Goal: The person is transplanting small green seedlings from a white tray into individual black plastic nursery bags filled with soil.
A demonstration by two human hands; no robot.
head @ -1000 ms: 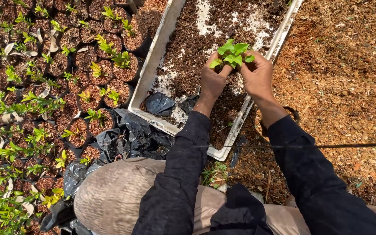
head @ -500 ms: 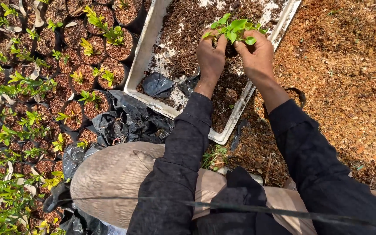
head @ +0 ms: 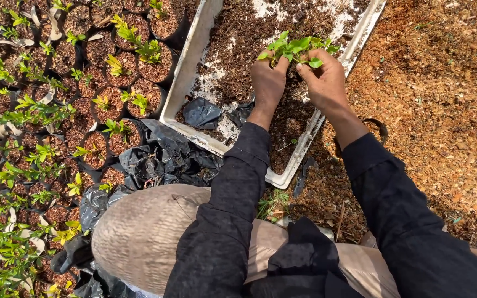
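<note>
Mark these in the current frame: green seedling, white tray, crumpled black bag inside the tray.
green seedling (head: 296, 47), head view, on the leaves between the two hands.
white tray (head: 186, 66), head view, on its bare left rim.
crumpled black bag (head: 201, 113), head view, on the middle of the plastic.

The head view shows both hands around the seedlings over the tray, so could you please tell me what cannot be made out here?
- Seedlings: roots and stems hidden by the left hand and right hand.
- White tray: far end cut off by the top edge.
- Tray floor: mostly buried under soil.
</note>
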